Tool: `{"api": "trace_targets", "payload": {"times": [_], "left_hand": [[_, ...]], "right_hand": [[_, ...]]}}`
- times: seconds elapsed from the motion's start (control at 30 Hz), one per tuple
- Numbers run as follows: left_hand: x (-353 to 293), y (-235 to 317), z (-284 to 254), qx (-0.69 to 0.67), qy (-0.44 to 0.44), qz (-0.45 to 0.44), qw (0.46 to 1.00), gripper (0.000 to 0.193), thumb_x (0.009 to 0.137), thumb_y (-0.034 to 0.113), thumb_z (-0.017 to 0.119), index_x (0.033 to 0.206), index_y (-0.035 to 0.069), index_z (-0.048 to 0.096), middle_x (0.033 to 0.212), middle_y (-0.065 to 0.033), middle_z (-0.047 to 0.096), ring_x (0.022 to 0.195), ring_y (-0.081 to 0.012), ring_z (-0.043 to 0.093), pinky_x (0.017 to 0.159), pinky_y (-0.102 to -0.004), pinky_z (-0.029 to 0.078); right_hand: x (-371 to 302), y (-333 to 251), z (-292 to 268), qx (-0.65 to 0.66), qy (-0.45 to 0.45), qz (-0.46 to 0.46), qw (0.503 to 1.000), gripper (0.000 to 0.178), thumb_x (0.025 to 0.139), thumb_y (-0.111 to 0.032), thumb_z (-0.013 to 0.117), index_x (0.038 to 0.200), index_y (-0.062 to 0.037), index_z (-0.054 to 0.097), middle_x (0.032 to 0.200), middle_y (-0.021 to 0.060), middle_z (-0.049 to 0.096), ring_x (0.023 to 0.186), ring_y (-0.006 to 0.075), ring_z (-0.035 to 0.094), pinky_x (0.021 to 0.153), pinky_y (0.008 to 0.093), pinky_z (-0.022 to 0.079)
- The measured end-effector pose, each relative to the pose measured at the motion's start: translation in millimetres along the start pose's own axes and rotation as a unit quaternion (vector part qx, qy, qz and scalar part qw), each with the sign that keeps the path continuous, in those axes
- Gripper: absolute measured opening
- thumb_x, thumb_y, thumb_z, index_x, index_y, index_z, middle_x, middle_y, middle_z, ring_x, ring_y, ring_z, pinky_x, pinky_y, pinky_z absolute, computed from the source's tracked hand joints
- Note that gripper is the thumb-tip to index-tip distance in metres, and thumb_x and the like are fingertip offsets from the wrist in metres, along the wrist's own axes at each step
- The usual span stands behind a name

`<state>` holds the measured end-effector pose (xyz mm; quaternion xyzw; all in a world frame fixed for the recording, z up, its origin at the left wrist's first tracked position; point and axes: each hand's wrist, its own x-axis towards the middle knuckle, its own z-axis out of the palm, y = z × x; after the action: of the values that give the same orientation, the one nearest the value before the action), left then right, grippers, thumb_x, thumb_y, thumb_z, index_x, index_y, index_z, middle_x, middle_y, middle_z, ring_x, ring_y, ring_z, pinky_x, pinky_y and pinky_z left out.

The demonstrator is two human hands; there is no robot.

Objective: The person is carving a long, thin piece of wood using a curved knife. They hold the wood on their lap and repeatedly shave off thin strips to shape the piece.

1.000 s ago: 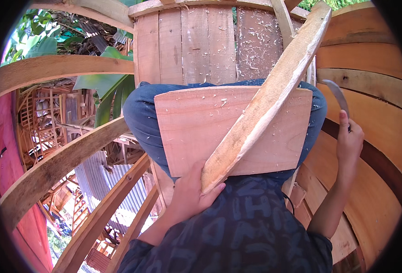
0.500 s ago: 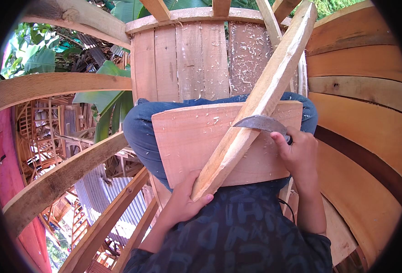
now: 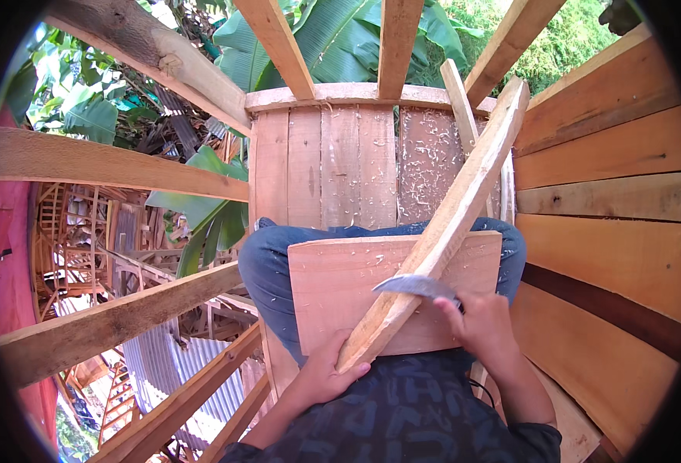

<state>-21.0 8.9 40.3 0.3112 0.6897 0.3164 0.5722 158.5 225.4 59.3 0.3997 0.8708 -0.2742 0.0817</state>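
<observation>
A long, rough-hewn wooden stick (image 3: 452, 208) slants across my lap, its near end low at the left and its far end up at the right. My left hand (image 3: 332, 373) is wrapped round the near end. In my right hand (image 3: 485, 322) is a curved knife (image 3: 415, 285), its handle mostly hidden by my fingers. The grey blade lies across the lower part of the stick, touching it. Beneath the stick, a flat wooden board (image 3: 340, 278) rests over my crossed legs (image 3: 267, 266), with a few shavings on it.
Plank flooring (image 3: 340, 170) strewn with curled shavings (image 3: 431, 166) extends ahead, ending at a wooden rail (image 3: 348, 94). A plank wall (image 3: 610, 247) stands close on my right. Open beams (image 3: 124, 316) run along the left, above corrugated metal sheets (image 3: 209, 366). A thin wooden strip (image 3: 460, 108) leans at the far right.
My right hand has drawn the knife down along the stick, closer to my left hand. My view has tilted up, so the scene sits lower and more greenery shows.
</observation>
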Motion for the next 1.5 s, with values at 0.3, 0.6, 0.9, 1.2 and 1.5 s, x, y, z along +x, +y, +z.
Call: {"api": "trace_targets", "payload": {"times": [0.3, 0.6, 0.9, 1.2, 1.5], "left_hand": [[-1.6, 2.1, -2.0, 0.021, 0.015, -0.015, 1.0, 0.057, 0.084, 0.034, 0.07, 0.124, 0.0, 0.046, 0.107, -0.0247, 0.059, 0.099, -0.0381, 0.061, 0.084, -0.0408, 0.047], [-0.4, 5.7, 3.1, 0.073, 0.043, 0.014, 0.996, 0.06, 0.083, 0.036, 0.07, 0.123, -0.003, 0.045, 0.105, -0.0253, 0.059, 0.098, -0.0412, 0.061, 0.082, -0.0425, 0.048], [2.5, 7.7, 3.6, 0.072, 0.041, 0.004, 0.997, 0.06, 0.084, 0.036, 0.069, 0.123, -0.003, 0.046, 0.106, -0.0259, 0.059, 0.098, -0.0423, 0.061, 0.082, -0.0435, 0.048], [2.1, 12.2, 1.0, 0.06, 0.036, -0.002, 0.998, 0.06, 0.084, 0.035, 0.069, 0.124, -0.002, 0.045, 0.107, -0.0249, 0.059, 0.098, -0.0414, 0.061, 0.083, -0.0429, 0.047], [1.9, 10.7, 1.8, 0.053, 0.046, 0.006, 0.997, 0.058, 0.083, 0.033, 0.07, 0.122, -0.002, 0.047, 0.106, -0.0248, 0.059, 0.098, -0.04, 0.061, 0.083, -0.0415, 0.047]], "right_hand": [[11.4, 18.5, -6.8, -0.022, 0.066, 0.037, 0.997, 0.05, 0.088, -0.05, 0.058, 0.073, -0.0039, 0.066, 0.061, 0.0178, 0.061, 0.06, 0.0377, 0.063, 0.055, 0.0458, 0.049], [6.0, 13.8, 0.4, 0.012, 0.05, 0.048, 0.998, 0.051, 0.087, -0.05, 0.059, 0.069, -0.0031, 0.063, 0.06, 0.0187, 0.06, 0.058, 0.0377, 0.063, 0.054, 0.0453, 0.049], [7.9, 26.1, 15.0, 0.05, 0.095, 0.067, 0.992, 0.05, 0.087, -0.049, 0.06, 0.069, -0.0025, 0.063, 0.059, 0.0195, 0.059, 0.06, 0.0386, 0.063, 0.054, 0.0462, 0.048], [20.6, 30.3, 13.5, 0.096, 0.083, 0.1, 0.987, 0.049, 0.087, -0.049, 0.061, 0.075, -0.0016, 0.066, 0.061, 0.0207, 0.06, 0.06, 0.0393, 0.062, 0.055, 0.0452, 0.048], [27.6, 33.1, 7.9, 0.067, 0.124, 0.084, 0.986, 0.046, 0.086, -0.048, 0.062, 0.069, -0.0044, 0.062, 0.062, 0.0169, 0.061, 0.057, 0.0372, 0.062, 0.053, 0.0441, 0.048]]}}
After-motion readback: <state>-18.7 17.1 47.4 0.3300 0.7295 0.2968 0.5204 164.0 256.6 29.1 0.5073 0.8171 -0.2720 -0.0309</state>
